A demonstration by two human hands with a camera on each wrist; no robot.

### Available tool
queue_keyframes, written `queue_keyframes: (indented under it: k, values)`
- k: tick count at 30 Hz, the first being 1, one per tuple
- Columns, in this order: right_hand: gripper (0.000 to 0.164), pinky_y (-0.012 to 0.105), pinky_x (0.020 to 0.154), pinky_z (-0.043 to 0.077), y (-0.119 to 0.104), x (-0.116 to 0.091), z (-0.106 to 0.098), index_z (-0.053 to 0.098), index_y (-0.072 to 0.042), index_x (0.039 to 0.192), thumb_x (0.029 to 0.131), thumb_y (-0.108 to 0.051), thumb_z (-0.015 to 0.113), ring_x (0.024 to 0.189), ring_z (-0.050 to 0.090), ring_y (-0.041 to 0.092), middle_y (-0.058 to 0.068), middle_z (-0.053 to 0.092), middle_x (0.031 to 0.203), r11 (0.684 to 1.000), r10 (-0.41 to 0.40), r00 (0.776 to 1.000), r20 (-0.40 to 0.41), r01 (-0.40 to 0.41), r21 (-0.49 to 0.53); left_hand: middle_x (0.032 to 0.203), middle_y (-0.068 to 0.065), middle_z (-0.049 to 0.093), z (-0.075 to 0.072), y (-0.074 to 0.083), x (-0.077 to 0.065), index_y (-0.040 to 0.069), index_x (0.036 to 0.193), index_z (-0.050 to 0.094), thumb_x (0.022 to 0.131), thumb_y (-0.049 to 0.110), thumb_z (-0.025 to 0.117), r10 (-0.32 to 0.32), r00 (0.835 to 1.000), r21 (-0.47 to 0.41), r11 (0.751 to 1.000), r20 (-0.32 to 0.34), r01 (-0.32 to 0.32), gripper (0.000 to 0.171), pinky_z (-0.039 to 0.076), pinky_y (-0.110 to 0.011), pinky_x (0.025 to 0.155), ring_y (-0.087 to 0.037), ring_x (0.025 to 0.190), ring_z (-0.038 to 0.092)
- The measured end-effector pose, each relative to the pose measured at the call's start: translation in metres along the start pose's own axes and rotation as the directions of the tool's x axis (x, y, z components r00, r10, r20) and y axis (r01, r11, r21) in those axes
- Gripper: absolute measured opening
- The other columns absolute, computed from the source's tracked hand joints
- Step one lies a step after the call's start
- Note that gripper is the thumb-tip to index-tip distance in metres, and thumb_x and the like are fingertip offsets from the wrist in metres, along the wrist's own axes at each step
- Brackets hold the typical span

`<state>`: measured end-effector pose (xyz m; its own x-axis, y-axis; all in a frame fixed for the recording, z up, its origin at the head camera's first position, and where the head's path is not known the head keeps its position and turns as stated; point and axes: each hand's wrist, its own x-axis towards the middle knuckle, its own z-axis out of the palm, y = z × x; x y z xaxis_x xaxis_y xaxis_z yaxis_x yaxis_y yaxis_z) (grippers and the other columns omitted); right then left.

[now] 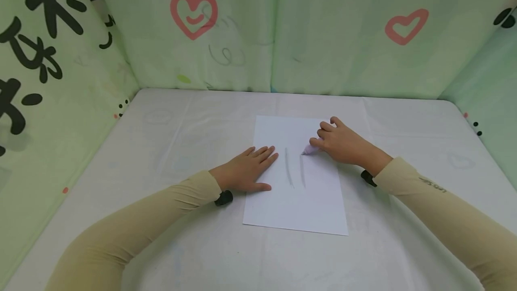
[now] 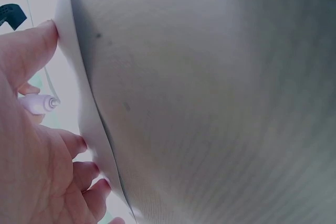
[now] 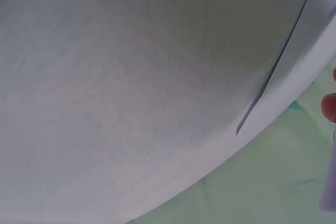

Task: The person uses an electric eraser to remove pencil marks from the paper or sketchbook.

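A white sheet of paper (image 1: pixel 296 212) lies on the table, bearing two thin grey upright strokes. My left hand (image 1: pixel 248 170) rests on the paper's left side with its fingers spread. In my right hand (image 1: pixel 341 142) I grip a pale purple pen (image 1: pixel 310 149), its tip at the upper end of the right-hand stroke. The pen (image 2: pixel 39 103) also shows beyond the left palm in the left wrist view. Fingertips (image 3: pixel 329 107) and the pen's rear end (image 3: pixel 328 187) appear at the right edge of the right wrist view.
A white cloth (image 1: pixel 194 246) covers the table. Pale green curtains with black writing and pink hearts (image 1: pixel 194 15) hang at the back and both sides. A black band (image 1: pixel 224 198) sits at the left wrist, another (image 1: pixel 368 178) at the right.
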<state>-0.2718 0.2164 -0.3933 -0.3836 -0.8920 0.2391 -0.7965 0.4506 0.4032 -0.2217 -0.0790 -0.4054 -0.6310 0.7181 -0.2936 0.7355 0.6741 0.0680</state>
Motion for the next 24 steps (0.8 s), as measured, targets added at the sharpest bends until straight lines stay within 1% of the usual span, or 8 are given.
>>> queue_keyframes:
  k: [6, 13, 19, 24]
  values:
    - [0.029, 0.046, 0.08, 0.04, -0.0003, 0.0012, -0.0016, 0.05, -0.011, 0.087, 0.075, -0.012, 0.076, 0.081, 0.045, 0.024, 0.009, 0.058, 0.074, 1.0, 0.0, 1.0, 0.011, 0.0, 0.003, 0.16, -0.007, 0.005, 0.0008, -0.0004, -0.0004, 0.011, 0.152, 0.007, 0.092, 0.06, 0.041, -0.001, 1.0, 0.007, 1.0, -0.003, 0.001, 0.085, 0.012, -0.044, 0.119, -0.022, 0.148, 0.009]
    - [0.03, 0.046, 0.08, 0.04, -0.0003, 0.0023, -0.0032, 0.05, -0.01, 0.087, 0.075, -0.014, 0.077, 0.08, 0.045, 0.024, 0.009, 0.059, 0.074, 1.0, -0.006, 1.0, 0.017, 0.006, -0.003, 0.16, -0.007, 0.005, 0.0002, 0.0003, -0.0004, 0.011, 0.152, 0.007, 0.092, 0.059, 0.042, -0.001, 1.0, -0.004, 1.0, 0.0, 0.001, 0.084, 0.012, -0.043, 0.12, -0.022, 0.148, 0.009]
    - [0.03, 0.046, 0.079, 0.04, -0.0005, 0.0031, -0.0025, 0.051, -0.01, 0.087, 0.074, -0.013, 0.077, 0.081, 0.045, 0.024, 0.009, 0.059, 0.074, 1.0, -0.006, 1.0, 0.0, 0.006, 0.008, 0.16, -0.006, 0.005, 0.0, 0.0, -0.0005, 0.011, 0.152, 0.007, 0.092, 0.06, 0.042, -0.008, 1.0, -0.003, 1.0, 0.005, 0.008, 0.085, 0.011, -0.043, 0.12, -0.022, 0.148, 0.008]
    - [0.027, 0.046, 0.08, 0.04, -0.0008, 0.0034, -0.0005, 0.051, -0.011, 0.087, 0.076, -0.015, 0.076, 0.081, 0.045, 0.024, 0.009, 0.059, 0.075, 1.0, 0.006, 1.0, 0.009, -0.006, 0.014, 0.16, -0.007, 0.005, -0.0001, 0.0003, 0.0003, 0.011, 0.152, 0.007, 0.092, 0.06, 0.042, -0.003, 1.0, -0.001, 1.0, 0.003, 0.003, 0.085, 0.011, -0.043, 0.12, -0.022, 0.148, 0.008]
